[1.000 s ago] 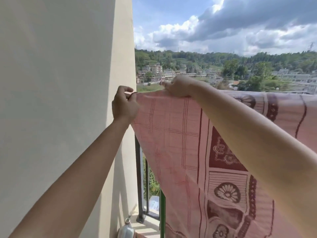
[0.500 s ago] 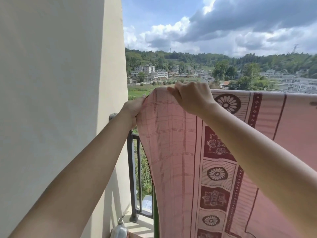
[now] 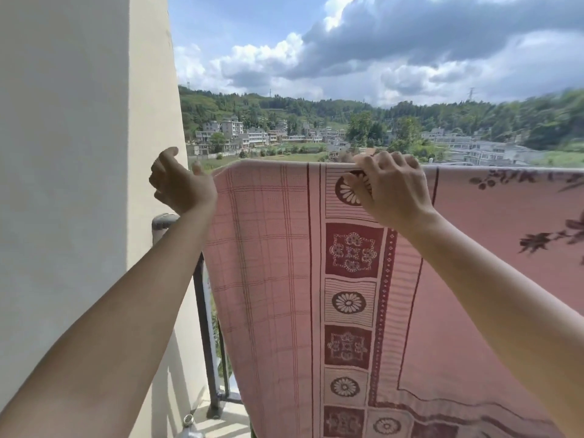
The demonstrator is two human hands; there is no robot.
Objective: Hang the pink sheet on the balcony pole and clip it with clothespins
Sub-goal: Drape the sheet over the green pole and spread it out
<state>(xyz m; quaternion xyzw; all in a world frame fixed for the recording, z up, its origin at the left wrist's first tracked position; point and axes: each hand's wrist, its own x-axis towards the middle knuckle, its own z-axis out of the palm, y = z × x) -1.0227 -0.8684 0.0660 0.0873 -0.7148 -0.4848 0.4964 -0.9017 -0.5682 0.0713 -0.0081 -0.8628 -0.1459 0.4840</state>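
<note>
The pink sheet (image 3: 271, 279), checked at its left side with dark red flower panels, hangs in front of me with its top edge running level. That fold hides the pole. My right hand (image 3: 392, 188) grips the top edge with its fingers curled over it, above a flower panel. At the sheet's top left corner, my left hand (image 3: 181, 183) has curled fingers and its thumb lies against the corner, which it seems to pinch. I see no clothespins.
A pale wall (image 3: 79, 184) stands close on the left. A dark balcony railing (image 3: 202, 311) with its rounded top end (image 3: 164, 221) runs behind my left arm. A metal bottle top (image 3: 189, 422) shows on the floor below. Beyond lie houses, hills and sky.
The sheet's top edge has been drawn out flat and level. My right hand has slid to the right along it. My left hand stays at the left corner, now further from my right hand.
</note>
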